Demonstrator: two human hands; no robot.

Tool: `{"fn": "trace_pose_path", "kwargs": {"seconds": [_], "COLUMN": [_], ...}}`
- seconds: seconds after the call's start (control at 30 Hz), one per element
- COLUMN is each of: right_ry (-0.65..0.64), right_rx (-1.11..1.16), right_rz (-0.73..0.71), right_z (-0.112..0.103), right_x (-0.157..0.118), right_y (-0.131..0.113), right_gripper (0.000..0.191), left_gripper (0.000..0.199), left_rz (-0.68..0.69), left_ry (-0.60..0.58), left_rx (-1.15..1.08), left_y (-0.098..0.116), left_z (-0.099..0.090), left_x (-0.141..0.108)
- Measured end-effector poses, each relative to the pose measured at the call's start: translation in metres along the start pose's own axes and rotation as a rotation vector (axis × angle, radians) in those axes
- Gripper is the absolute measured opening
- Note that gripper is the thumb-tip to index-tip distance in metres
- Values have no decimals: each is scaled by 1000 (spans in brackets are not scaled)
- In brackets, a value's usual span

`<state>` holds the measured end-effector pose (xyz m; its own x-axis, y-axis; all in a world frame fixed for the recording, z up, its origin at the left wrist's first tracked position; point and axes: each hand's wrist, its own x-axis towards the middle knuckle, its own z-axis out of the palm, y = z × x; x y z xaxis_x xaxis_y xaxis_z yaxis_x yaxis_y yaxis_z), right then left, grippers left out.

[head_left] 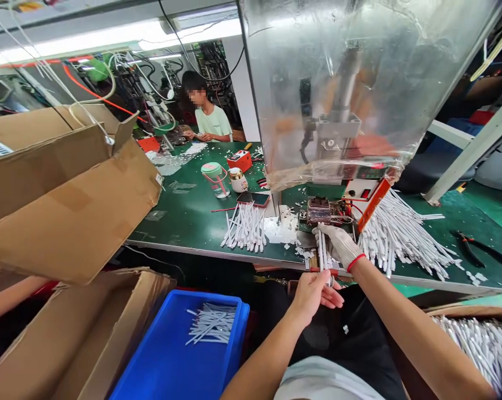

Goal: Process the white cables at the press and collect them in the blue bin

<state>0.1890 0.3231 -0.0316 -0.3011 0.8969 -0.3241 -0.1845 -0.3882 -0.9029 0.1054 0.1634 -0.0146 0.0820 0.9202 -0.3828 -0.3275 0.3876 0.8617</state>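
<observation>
Between my hands run a few thin white strips (323, 253), held in front of a small metal press block (318, 211) on the bench. My right hand (338, 244), in a white glove with a red cuff, is closed on their far ends, close against the block. The bare left hand (311, 297) pinches the near ends, just off the bench edge; its other fingers are loosely spread. To the left of the block lies a pile of white strips (245, 228). A larger strip heap (401, 233) spreads out to the right.
A clear plastic guard (284, 111) hangs over the press. Pliers (480, 247) lie at right; a phone (253, 199), jar (238, 180) and bottle (215, 180) stand leftward. Below are a blue bin (159, 344) with strips and cardboard boxes (88, 205). Another person (213, 119) sits opposite.
</observation>
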Motion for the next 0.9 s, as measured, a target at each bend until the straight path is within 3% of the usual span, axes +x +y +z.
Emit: {"fn": "trace_pose_path", "kwargs": {"seconds": [0.4,0.53,0.63,0.73,0.83,0.9], "right_ry": [67,54,-52,-133,-101,19], "right_rx": [69,106,112,188,281,310], "right_rz": [15,-8,-25,-58,-149,-240], "right_z": [6,10,8,9,8,-2], "right_x": [1,-15,-37,-59,-72,-71], "right_y": [-2,-9,-11,-9,-9,-20], "right_gripper": [16,15,21,28,29,30], "left_gripper": [62,59,55,53,51,52], "left_rz": [34,61,57,32,160,238], "left_ry": [7,7,-61,-127,2,73], "left_rx": [-41,-17,29,204,507,639], "left_y": [-2,-6,-17,-27,-29,-29], "left_z": [2,0,-8,-18,-22,-23], "left_x": [4,-4,-16,-28,-43,-60]}}
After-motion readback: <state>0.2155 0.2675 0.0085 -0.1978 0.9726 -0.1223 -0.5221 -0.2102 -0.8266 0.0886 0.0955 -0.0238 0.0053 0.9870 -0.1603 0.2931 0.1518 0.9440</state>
